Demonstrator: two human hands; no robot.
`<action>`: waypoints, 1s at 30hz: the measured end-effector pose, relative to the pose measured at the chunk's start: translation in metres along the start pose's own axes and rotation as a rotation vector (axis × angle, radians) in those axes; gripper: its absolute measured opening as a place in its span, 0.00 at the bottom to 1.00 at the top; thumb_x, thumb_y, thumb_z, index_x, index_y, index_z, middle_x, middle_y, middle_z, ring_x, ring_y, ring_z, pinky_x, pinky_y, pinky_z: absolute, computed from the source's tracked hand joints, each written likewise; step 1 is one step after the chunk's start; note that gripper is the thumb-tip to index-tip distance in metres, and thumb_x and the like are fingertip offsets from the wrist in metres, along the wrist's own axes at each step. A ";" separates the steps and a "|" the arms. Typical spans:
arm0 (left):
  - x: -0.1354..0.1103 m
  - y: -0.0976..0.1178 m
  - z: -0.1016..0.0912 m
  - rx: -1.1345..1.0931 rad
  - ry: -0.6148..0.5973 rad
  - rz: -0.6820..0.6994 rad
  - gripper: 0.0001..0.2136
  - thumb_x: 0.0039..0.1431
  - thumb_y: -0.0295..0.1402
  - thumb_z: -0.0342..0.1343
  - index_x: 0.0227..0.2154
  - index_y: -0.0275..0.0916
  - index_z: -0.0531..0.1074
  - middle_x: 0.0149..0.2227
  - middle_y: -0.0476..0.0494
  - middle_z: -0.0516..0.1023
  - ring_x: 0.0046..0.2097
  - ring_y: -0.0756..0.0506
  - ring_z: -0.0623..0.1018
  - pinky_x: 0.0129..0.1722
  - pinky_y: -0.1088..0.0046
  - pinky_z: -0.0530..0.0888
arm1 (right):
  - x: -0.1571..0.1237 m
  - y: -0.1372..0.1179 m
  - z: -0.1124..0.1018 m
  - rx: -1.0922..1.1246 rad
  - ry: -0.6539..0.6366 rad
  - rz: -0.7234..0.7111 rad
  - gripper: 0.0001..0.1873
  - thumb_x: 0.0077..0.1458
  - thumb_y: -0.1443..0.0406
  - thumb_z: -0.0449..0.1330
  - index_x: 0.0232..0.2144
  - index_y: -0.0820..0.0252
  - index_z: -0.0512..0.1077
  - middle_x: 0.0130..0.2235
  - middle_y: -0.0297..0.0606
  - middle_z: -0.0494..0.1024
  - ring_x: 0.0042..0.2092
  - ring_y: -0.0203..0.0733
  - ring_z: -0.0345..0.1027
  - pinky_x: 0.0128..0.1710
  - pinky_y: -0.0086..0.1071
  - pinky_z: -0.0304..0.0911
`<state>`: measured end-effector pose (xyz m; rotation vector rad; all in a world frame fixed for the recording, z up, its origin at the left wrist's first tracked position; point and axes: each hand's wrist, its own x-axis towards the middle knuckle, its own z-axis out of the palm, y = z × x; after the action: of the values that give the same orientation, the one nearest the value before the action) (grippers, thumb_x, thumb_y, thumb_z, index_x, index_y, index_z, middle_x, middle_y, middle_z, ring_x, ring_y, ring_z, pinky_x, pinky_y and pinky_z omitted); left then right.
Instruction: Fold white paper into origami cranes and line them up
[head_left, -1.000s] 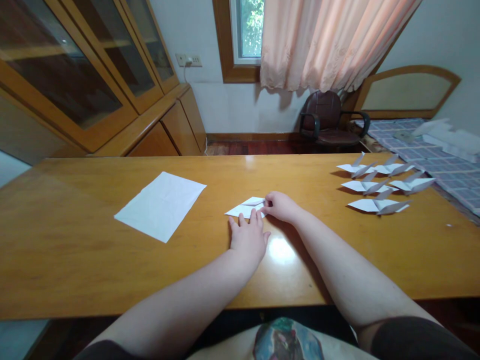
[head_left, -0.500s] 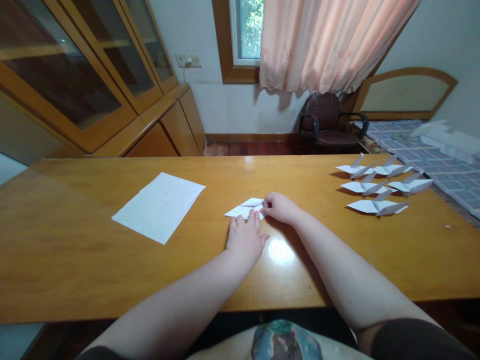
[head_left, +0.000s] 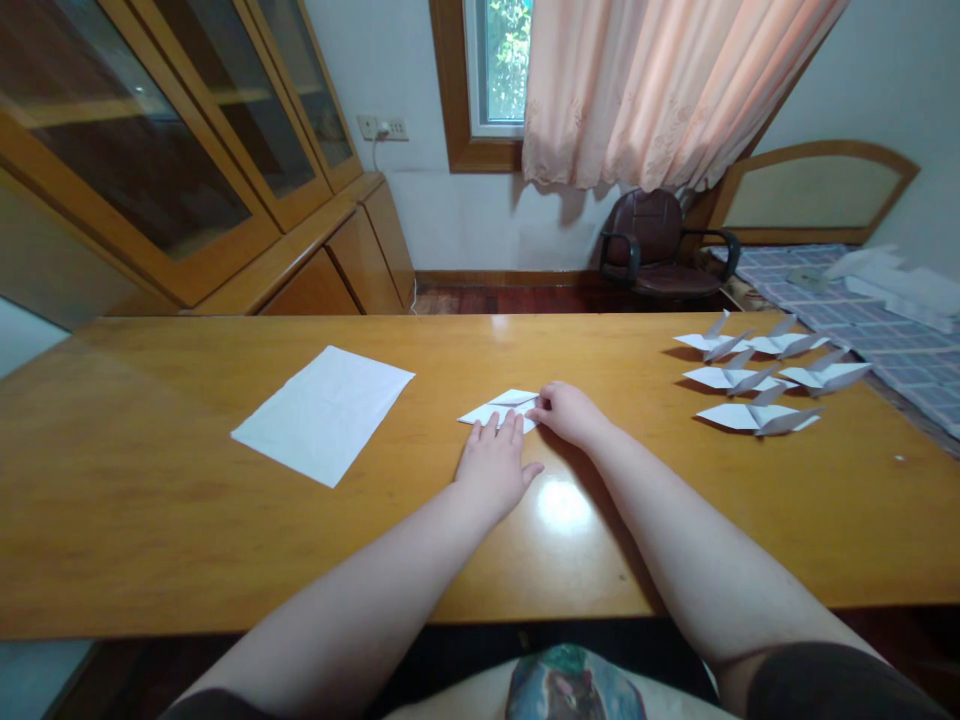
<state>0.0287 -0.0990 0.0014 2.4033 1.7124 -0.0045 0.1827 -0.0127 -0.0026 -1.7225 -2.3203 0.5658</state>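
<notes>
Creasing step: left hand [head_left: 491, 465] flat, pressing small white folded paper [head_left: 501, 406] on yellow wooden counter [head_left: 187, 500]; right hand [head_left: 574, 412] pinching its edge; next needs aligned edges.

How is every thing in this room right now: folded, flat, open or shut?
Folded paper: part folded, lying under both hands.
Left hand: open, pressing it down.
Right hand: pinching its right corner.
Sheet: unfolded, flat.
Paper birds: five, fully folded.
Cabinet doors: shut.
Curtain: half drawn.
</notes>
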 end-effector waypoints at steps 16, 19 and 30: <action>0.016 -0.023 0.002 -0.029 0.073 0.090 0.32 0.61 0.49 0.47 0.64 0.39 0.54 0.66 0.36 0.56 0.66 0.36 0.56 0.64 0.52 0.51 | 0.006 0.004 -0.001 -0.121 0.034 0.011 0.15 0.58 0.56 0.56 0.31 0.61 0.76 0.37 0.43 0.75 0.35 0.41 0.67 0.33 0.31 0.54; 0.016 -0.024 0.000 -0.014 0.080 0.091 0.31 0.61 0.49 0.47 0.64 0.39 0.55 0.66 0.35 0.57 0.65 0.35 0.58 0.63 0.52 0.54 | 0.007 0.004 -0.001 -0.129 0.021 0.017 0.15 0.58 0.56 0.56 0.31 0.61 0.76 0.37 0.43 0.75 0.35 0.41 0.68 0.33 0.31 0.54; 0.019 -0.021 0.000 0.012 0.085 0.080 0.32 0.60 0.49 0.48 0.63 0.37 0.56 0.65 0.34 0.58 0.64 0.35 0.59 0.61 0.54 0.58 | 0.006 0.006 -0.002 -0.094 0.033 0.015 0.14 0.58 0.56 0.57 0.28 0.60 0.73 0.35 0.41 0.75 0.35 0.39 0.67 0.33 0.30 0.55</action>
<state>0.0154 -0.0744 -0.0038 2.5129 1.6538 0.1001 0.1867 -0.0055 -0.0040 -1.7770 -2.3480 0.4341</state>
